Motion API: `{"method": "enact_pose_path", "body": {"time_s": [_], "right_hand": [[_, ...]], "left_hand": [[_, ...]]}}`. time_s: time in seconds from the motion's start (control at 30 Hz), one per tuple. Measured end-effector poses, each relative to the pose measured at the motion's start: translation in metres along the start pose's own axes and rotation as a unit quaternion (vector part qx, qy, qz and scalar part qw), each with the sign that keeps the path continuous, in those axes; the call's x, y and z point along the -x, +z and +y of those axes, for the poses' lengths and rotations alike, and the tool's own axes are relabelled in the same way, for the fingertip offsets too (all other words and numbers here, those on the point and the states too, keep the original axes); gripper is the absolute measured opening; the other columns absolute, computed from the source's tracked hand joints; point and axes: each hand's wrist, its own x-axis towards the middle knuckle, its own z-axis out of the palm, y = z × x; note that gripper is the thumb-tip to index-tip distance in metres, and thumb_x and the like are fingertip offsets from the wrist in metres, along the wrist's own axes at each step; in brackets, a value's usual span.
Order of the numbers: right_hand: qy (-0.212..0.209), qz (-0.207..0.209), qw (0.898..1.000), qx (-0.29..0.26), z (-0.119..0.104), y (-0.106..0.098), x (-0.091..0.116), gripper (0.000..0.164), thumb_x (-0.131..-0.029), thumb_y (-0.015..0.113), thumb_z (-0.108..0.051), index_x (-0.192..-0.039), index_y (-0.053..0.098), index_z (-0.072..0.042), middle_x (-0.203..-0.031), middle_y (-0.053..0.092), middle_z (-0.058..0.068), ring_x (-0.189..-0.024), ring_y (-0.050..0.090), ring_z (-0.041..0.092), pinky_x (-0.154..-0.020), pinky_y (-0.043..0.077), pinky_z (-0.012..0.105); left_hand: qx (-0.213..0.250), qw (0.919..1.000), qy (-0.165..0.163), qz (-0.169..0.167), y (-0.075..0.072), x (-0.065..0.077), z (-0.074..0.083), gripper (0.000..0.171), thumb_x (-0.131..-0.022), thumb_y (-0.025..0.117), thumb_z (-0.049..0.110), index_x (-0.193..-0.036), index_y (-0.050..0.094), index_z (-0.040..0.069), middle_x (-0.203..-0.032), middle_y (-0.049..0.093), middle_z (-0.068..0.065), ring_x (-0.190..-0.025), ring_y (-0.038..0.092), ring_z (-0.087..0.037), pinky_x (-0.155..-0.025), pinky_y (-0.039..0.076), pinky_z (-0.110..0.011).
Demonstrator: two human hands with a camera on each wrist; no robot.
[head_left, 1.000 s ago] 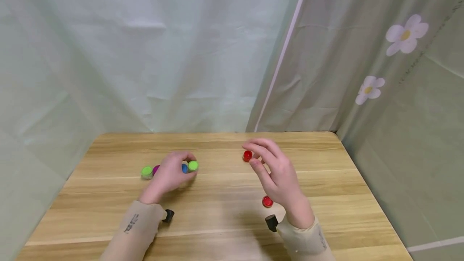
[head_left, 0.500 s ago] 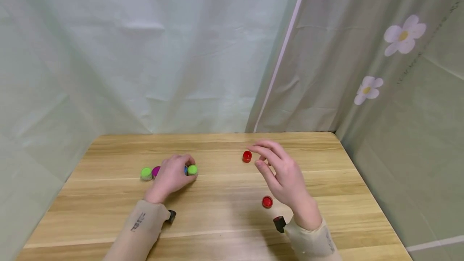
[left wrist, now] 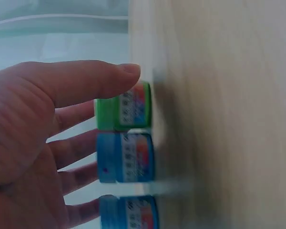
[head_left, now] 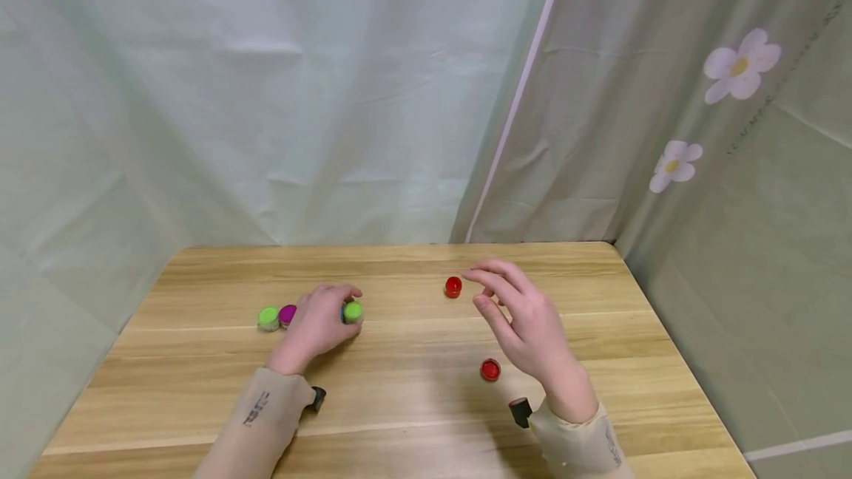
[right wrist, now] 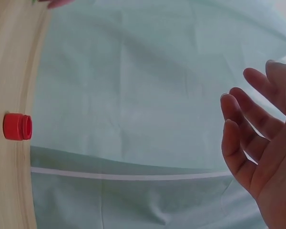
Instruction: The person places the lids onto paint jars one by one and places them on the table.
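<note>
My left hand (head_left: 319,322) reaches over a row of small labelled paint jars and pinches the green-capped jar (left wrist: 133,107) at the row's right end between thumb and fingers. Beside that jar stand a blue jar (left wrist: 126,157) and a second blue jar (left wrist: 128,212), both mostly hidden under the hand in the head view. A purple-capped jar (head_left: 288,316) and another green-capped jar (head_left: 268,318) continue the row leftward. My right hand (head_left: 529,320) hovers with loosely bent fingers and nothing in them, to the right of an open red jar (head_left: 453,287).
A red lid (head_left: 489,369) lies inside up on the wooden table (head_left: 413,405), nearer to me than the red jar. Behind the table's far edge hangs a pale curtain (head_left: 333,94), which also runs along both sides.
The left hand and its green-capped jar have come slightly towards me, level with the row. My right hand has drawn back to the right, away from the red jar.
</note>
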Motion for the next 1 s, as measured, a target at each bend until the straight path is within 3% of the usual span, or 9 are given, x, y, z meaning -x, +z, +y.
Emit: {"method": "enact_pose_path", "body": {"time_s": [0.17,0.33,0.43,0.57,0.73,0.83,1.0], "right_hand": [[0.017,-0.027,0.999,0.020,0.008,-0.001,0.005,0.026,-0.106,0.068,-0.018,-0.131,0.075,-0.014,-0.127,0.072,0.000,-0.093,0.068,0.011,-0.073,0.057,0.032],[0.068,-0.098,0.991,0.057,0.022,-0.002,0.019,0.019,-0.103,0.073,-0.017,-0.122,0.079,-0.017,-0.113,0.076,-0.005,-0.087,0.067,0.008,-0.072,0.057,0.031],[0.112,-0.159,0.978,0.079,0.029,-0.004,0.030,0.017,-0.104,0.073,-0.021,-0.121,0.079,-0.019,-0.112,0.077,-0.007,-0.084,0.066,0.004,-0.073,0.056,0.030],[0.155,-0.250,0.951,0.099,0.035,-0.003,0.042,0.021,-0.105,0.072,-0.025,-0.125,0.078,-0.021,-0.115,0.076,-0.008,-0.091,0.069,0.006,-0.079,0.058,0.035],[0.180,-0.316,0.927,0.090,0.037,-0.002,0.053,0.024,-0.105,0.072,-0.022,-0.129,0.075,-0.020,-0.122,0.075,-0.003,-0.100,0.073,0.014,-0.087,0.059,0.043],[0.190,-0.326,0.922,0.087,0.038,-0.005,0.060,0.026,-0.104,0.072,-0.019,-0.130,0.074,-0.019,-0.124,0.074,-0.001,-0.101,0.074,0.018,-0.087,0.059,0.045],[0.199,-0.332,0.918,0.087,0.043,-0.008,0.069,0.026,-0.105,0.071,-0.021,-0.130,0.074,-0.017,-0.124,0.074,0.001,-0.101,0.074,0.020,-0.087,0.059,0.047]], "left_hand": [[0.044,0.9980,0.036,0.028,0.000,-0.004,0.016,0.066,-0.083,0.092,0.015,-0.143,0.065,0.004,-0.142,0.066,-0.018,-0.143,0.047,-0.049,-0.113,0.036,-0.070],[0.148,0.9882,0.035,0.022,0.007,-0.018,0.049,0.060,-0.093,0.085,0.014,-0.147,0.062,0.004,-0.144,0.064,-0.016,-0.140,0.052,-0.043,-0.116,0.038,-0.063],[0.198,0.9801,0.013,-0.012,0.019,-0.034,0.068,0.057,-0.096,0.083,0.014,-0.148,0.062,0.007,-0.142,0.066,-0.012,-0.137,0.056,-0.038,-0.114,0.042,-0.059],[0.246,0.9676,-0.017,-0.054,0.043,-0.059,0.084,0.054,-0.096,0.081,0.011,-0.147,0.062,0.008,-0.139,0.067,-0.011,-0.133,0.058,-0.036,-0.111,0.046,-0.056],[0.262,0.9619,-0.046,-0.064,0.068,-0.076,0.089,0.053,-0.094,0.081,0.007,-0.143,0.063,0.002,-0.138,0.067,-0.017,-0.130,0.060,-0.037,-0.112,0.047,-0.051],[0.260,0.9615,-0.059,-0.067,0.077,-0.083,0.091,0.057,-0.090,0.083,0.007,-0.143,0.063,0.001,-0.140,0.066,-0.018,-0.131,0.061,-0.036,-0.113,0.046,-0.050],[0.252,0.9637,-0.050,-0.072,0.085,-0.092,0.098,0.062,-0.086,0.087,0.007,-0.143,0.064,-0.001,-0.141,0.066,-0.018,-0.134,0.060,-0.036,-0.115,0.044,-0.050]]}}
